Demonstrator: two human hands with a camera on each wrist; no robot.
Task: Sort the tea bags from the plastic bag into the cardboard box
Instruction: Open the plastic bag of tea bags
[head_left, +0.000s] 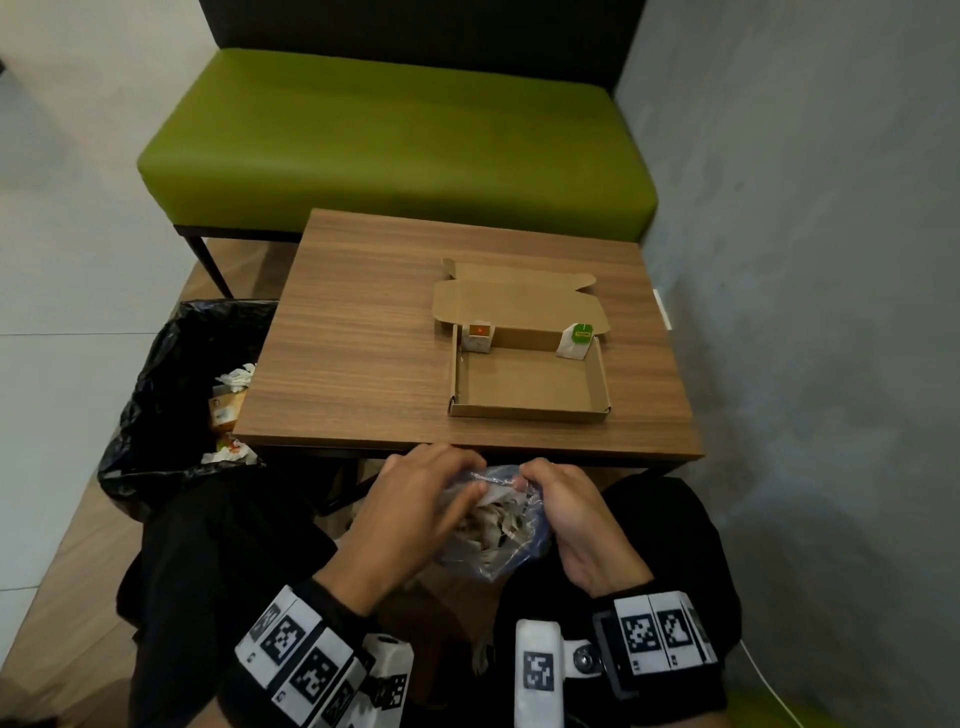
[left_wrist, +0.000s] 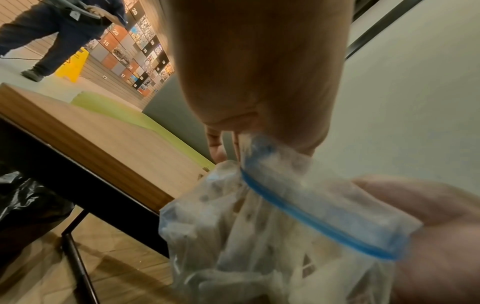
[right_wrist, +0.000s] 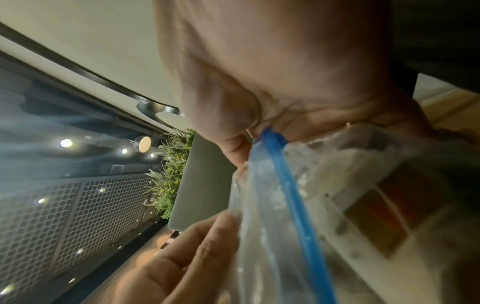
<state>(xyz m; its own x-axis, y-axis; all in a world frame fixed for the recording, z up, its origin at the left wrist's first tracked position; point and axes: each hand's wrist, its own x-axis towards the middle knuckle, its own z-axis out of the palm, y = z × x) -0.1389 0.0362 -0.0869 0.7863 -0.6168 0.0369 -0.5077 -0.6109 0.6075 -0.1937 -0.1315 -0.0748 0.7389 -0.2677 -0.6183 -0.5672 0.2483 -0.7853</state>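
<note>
Starting at the left, a bin lined with a black bag is seen beside the desk; crumpled white paper and some printed packaging are held in it. Further right, on the desk, a cardboard box lies with its lid folded back flat. Two tea bags are kept in it, both propped against the far wall: one with a red tag in the far-left corner, one with a green tag in the far-right corner. The remaining floor of the box is bare cardboard.

Below the desk's near edge, over the lap, a clear plastic bag with a blue zip strip is held between both hands. It is filled with many pale tea bags, heaped loosely. The left hand is at the bag's left side, its grip pinched on the rim; in the left wrist view the zip strip is seen clamped between thumb and fingers. The right hand is at the right side, its grip likewise pinched on the rim, the blue strip being nipped between thumb and forefinger in the right wrist view. A reddish tag is visible through the plastic there.
</note>
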